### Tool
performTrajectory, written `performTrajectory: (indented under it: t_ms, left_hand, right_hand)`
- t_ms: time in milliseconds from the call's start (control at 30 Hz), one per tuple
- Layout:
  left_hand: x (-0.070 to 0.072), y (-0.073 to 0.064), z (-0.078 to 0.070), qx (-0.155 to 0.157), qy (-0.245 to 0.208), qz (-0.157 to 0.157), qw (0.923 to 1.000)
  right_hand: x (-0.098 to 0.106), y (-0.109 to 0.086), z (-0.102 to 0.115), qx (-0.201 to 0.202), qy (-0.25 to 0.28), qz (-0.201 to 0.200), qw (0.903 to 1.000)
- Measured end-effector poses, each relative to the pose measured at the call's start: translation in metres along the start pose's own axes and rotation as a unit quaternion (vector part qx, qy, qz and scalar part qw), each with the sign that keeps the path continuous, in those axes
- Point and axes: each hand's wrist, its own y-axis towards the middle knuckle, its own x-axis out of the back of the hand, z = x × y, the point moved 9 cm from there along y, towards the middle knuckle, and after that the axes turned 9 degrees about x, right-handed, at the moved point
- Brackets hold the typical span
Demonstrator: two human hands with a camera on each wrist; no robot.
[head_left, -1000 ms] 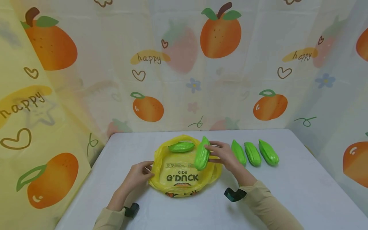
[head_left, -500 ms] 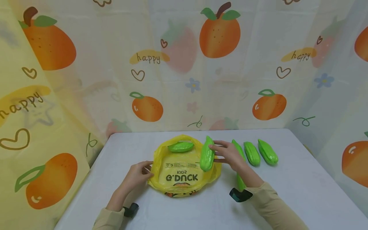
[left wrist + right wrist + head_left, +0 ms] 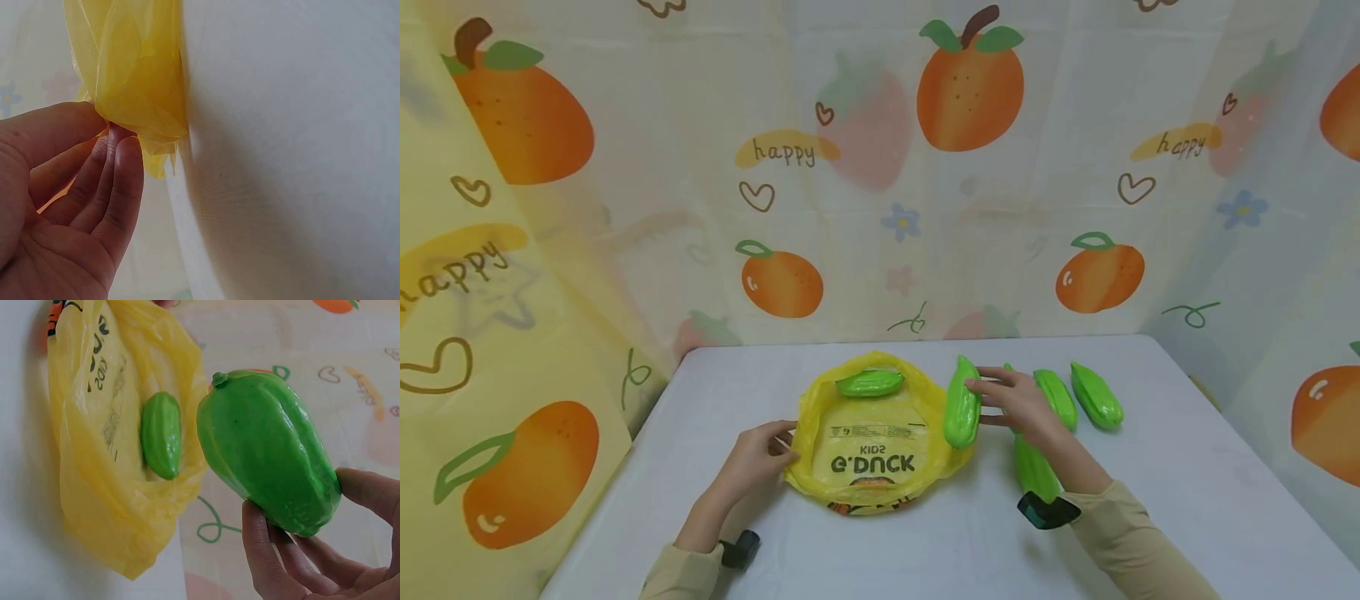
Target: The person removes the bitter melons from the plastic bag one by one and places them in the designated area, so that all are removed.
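My right hand [image 3: 1026,408] holds a glossy green ridged fruit [image 3: 962,404], shaped like a star fruit, upright over the right rim of a yellow plastic bag [image 3: 808,417]. In the right wrist view, thumb and fingers grip this fruit [image 3: 269,450] from one end, its small stem nub pointing away. The bag lies with its mouth spread wide, and another green fruit [image 3: 871,383] rests inside at the back. My left hand [image 3: 758,450] pinches the bag's left edge; the left wrist view has its fingertips meeting on the crumpled film [image 3: 137,87].
Several similar green fruits lie on the white table [image 3: 1187,500] to the right: one [image 3: 1097,396] farthest out, one [image 3: 1056,400] partly behind my right hand, and one [image 3: 1036,468] beside my forearm. A curtain printed with oranges [image 3: 782,283] stands behind.
My right hand has shifted rightward with the green fruit, from above the bag's mouth to its right rim. A fruit beneath the right wrist shows more now. My left hand stays put.
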Motion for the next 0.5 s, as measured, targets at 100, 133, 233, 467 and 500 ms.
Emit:
performTrajectory:
  t_ms: [100, 133, 233, 467, 500]
  left_hand:
    - [0.001, -0.001, 0.000, -0.001, 0.000, 0.000, 1.0000]
    - [0.002, -0.001, -0.001, -0.002, 0.000, 0.000, 1.0000]
    - [0.002, -0.002, -0.001, -0.001, 0.002, -0.001, 1.0000]
    - [0.002, -0.002, -0.003, -0.005, 0.004, -0.001, 1.0000]
    - [0.002, -0.001, -0.004, -0.006, 0.006, -0.001, 1.0000]
  right_hand:
    - [0.006, -0.002, 0.000, 0.003, 0.006, 0.004, 1.0000]
    - [0.008, -0.003, 0.000, 0.004, 0.007, 0.007, 0.9999]
    - [0.014, -0.005, -0.001, 0.003, 0.003, 0.010, 0.9999]
    - [0.027, -0.009, -0.001, 0.002, -0.031, 0.006, 0.9995]
    - [0.028, -0.010, -0.001, 0.002, -0.034, 0.008, 0.9994]
